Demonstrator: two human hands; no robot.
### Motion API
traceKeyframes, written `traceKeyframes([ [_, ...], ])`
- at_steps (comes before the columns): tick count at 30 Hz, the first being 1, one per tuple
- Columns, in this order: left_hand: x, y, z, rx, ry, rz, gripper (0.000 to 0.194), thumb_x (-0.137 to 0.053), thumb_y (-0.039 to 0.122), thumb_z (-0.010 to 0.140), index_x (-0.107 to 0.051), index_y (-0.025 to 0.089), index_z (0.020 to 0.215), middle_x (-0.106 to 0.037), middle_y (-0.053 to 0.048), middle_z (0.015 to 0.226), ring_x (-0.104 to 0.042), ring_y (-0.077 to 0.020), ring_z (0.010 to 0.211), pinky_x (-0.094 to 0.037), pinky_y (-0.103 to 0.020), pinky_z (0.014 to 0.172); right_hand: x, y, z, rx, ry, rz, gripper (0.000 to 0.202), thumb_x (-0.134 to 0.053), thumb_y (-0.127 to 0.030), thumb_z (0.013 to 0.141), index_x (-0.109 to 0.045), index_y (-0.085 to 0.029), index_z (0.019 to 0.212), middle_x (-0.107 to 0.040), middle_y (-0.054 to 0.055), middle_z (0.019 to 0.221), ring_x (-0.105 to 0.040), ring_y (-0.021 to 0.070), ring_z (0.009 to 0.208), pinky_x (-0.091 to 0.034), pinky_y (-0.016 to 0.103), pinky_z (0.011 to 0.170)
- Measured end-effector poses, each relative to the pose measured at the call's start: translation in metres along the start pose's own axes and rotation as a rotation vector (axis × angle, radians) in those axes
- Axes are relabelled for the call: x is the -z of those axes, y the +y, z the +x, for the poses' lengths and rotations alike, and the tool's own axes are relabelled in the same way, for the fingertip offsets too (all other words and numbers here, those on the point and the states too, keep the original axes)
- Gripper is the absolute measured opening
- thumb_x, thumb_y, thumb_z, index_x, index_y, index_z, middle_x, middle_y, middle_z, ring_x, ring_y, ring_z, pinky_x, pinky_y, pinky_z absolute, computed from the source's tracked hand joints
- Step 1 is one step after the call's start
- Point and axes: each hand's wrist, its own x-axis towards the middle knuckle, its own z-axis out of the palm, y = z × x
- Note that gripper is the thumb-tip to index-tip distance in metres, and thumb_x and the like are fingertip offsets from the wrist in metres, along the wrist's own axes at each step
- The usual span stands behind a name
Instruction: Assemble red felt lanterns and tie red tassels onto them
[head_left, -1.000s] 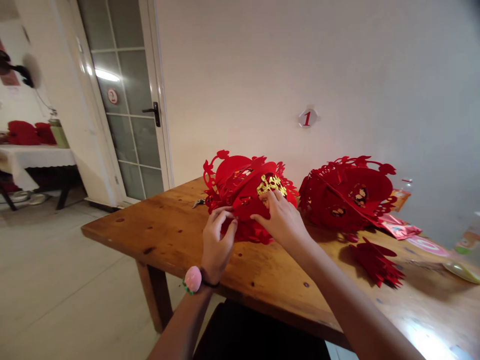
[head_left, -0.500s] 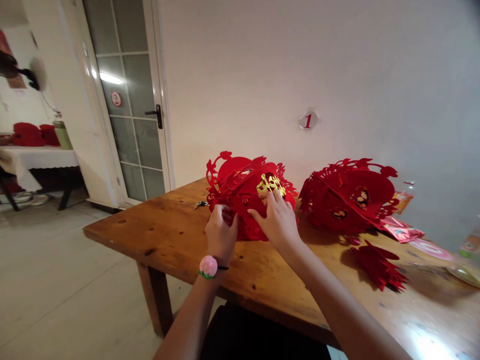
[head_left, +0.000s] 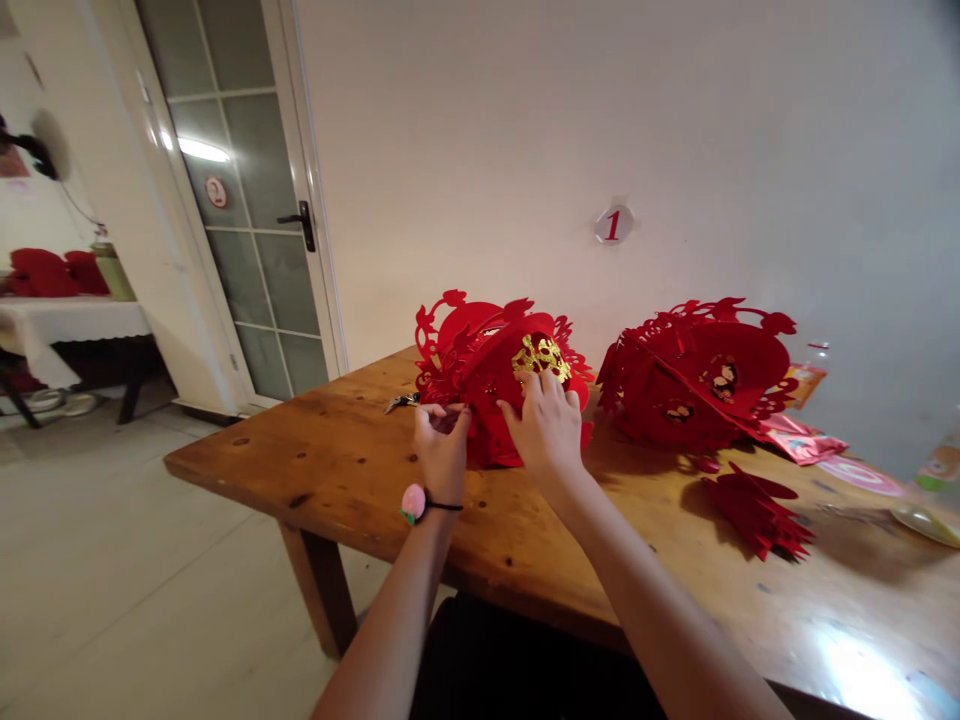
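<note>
A red felt lantern (head_left: 487,390) with cut-out scroll edges and a gold pattern (head_left: 541,357) lies on the wooden table in front of me. At its lower left edge, my left hand (head_left: 442,445) pinches a piece of the red felt between thumb and fingers; the exact spot is partly hidden. My right hand (head_left: 551,425) grips the lantern's near right side, bent fingers on the gold pattern and thumb apart on the red panel. A pink peach-shaped ornament on a black band (head_left: 414,503) circles my left wrist.
Another red lantern (head_left: 694,390) stands to the right, with folded red felt pieces (head_left: 759,508) before it. Beyond are a red packet (head_left: 802,440) and a bottle (head_left: 810,375). Keys (head_left: 403,402) lie left of the nearer lantern. The wooden table (head_left: 322,470) ends at the left; a wall stands behind.
The view has shifted slightly. My left wrist has turned a little, and its thumb and fingertips now show pinched at the lantern's edge. My right hand stays on the gold-patterned side.
</note>
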Motion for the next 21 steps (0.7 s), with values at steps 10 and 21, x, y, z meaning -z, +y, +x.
traceKeyframes([
  [10, 0.0034, -0.0028, -0.0065, 0.002, 0.014, -0.098, 0.036, -0.067, 0.019, 0.063, -0.033, 0.022, 0.075, -0.064, 0.001, 0.076, -0.063, -0.0111, 0.073, -0.048, -0.025, 0.074, -0.0008, -0.0012, -0.0017, -0.007, -0.004, 0.009, 0.031, -0.052, -0.029, 0.082, -0.052, -0.015, 0.110, -0.057, 0.011, 0.104, -0.050, 0.0246, 0.097, -0.033, 0.038, 0.080],
  [21, 0.0018, -0.0032, -0.0066, -0.033, 0.043, -0.102, 0.034, -0.069, 0.019, 0.060, -0.038, 0.020, 0.075, -0.063, -0.001, 0.078, -0.061, -0.0095, 0.068, -0.047, -0.022, 0.065, -0.0013, -0.0080, -0.0035, -0.001, -0.011, 0.008, 0.027, -0.050, -0.025, 0.082, -0.052, -0.013, 0.106, -0.057, 0.013, 0.102, -0.049, 0.0256, 0.096, -0.033, 0.039, 0.080],
])
